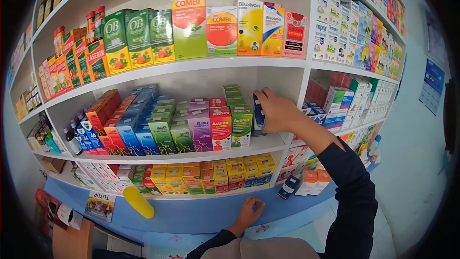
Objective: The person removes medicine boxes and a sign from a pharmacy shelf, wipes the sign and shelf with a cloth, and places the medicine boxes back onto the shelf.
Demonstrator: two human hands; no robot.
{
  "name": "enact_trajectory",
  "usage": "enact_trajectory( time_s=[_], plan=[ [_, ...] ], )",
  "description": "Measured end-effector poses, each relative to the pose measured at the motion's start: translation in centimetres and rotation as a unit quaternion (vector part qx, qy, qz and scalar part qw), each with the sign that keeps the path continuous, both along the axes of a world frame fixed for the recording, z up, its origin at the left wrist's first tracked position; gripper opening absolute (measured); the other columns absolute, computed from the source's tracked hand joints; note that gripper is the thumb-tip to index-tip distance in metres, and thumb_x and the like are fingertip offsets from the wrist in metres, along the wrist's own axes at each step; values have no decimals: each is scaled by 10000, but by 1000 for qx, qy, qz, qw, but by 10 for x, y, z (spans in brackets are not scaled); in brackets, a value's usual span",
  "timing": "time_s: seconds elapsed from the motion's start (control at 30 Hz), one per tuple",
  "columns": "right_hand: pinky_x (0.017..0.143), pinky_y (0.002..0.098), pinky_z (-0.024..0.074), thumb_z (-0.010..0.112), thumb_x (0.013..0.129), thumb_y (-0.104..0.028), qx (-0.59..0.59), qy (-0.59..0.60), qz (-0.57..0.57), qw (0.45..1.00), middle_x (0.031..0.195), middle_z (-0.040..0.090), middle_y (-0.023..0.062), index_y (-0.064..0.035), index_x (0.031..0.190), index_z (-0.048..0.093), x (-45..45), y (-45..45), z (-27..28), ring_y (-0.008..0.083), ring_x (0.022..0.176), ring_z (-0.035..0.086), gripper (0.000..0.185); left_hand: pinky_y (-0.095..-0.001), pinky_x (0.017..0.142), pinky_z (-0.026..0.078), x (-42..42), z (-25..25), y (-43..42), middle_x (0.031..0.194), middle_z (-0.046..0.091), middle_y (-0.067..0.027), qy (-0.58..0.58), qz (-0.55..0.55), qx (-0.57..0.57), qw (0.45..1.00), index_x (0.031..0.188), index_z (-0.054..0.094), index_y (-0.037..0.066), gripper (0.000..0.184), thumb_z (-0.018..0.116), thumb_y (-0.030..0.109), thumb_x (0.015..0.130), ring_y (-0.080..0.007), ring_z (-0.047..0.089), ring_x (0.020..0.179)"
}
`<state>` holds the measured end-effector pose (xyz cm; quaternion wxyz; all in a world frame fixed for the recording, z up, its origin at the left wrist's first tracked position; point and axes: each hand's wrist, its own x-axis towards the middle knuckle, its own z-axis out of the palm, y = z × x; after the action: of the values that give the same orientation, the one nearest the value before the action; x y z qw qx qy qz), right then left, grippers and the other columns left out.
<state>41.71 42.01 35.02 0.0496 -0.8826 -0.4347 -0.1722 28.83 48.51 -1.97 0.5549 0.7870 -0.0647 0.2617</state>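
My right hand (275, 111) reaches into the middle shelf at its right end. Its fingers are wrapped over the top of a dark blue box (258, 115), which stands beside a green Actifed box (241, 125). Left of that is a red Actifed box (220, 127). My left hand (249, 213) is low in front of the blue counter, with fingers curled in and nothing visible in them. Another dark blue box (289, 187) lies on the counter to the right, next to orange and white boxes (311, 182).
White shelves (191, 68) hold rows of medicine boxes above and below. On the blue counter (191, 216) lies a yellow cylinder (139, 202), near a printed sign (99, 206). An upright divider (306, 33) stands close to my right forearm. A wooden edge (72, 240) is at lower left.
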Motion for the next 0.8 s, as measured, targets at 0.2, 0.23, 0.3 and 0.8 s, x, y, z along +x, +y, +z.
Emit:
enact_trajectory(
  time_s=[0.2, 0.23, 0.3, 0.8],
  plan=[
    [728, 436, 509, 722, 562, -156, 22, -41, -21, 999, 1282, 413, 194, -5, 1317, 334, -57, -41, 10, 383, 870, 612, 863, -312, 696, 452, 1, -3, 2, 883, 554, -102, -5, -13, -16, 1000, 878, 578, 28, 185, 707, 102, 767, -215, 542, 793],
    [713, 427, 512, 726, 573, -171, 40, -28, 4, 999, 1282, 414, 183, -17, 1319, 337, -69, -53, 11, 377, 860, 616, 855, -325, 720, 447, 1, -4, 3, 914, 552, -108, -10, -13, -34, 999, 908, 573, 31, 229, 719, 122, 758, -226, 532, 817],
    [698, 419, 514, 730, 585, -185, 58, -17, 27, 998, 1283, 414, 172, -29, 1321, 340, -88, -74, 7, 371, 851, 619, 848, -343, 788, 429, 1, -13, 8, 1001, 532, -125, -43, -11, -49, 998, 1000, 546, 32, 371, 747, 194, 734, -242, 518, 901],
    [605, 407, 512, 707, 604, -135, -152, 170, 121, 966, 1262, 418, 188, -32, 1331, 368, -49, -112, -198, 325, 794, 642, 809, -423, 1031, 317, 17, 39, -29, 1314, 356, -233, 94, -188, 17, 977, 1351, 157, -58, 1166, 881, 361, 539, -337, 370, 1256]
  ],
)
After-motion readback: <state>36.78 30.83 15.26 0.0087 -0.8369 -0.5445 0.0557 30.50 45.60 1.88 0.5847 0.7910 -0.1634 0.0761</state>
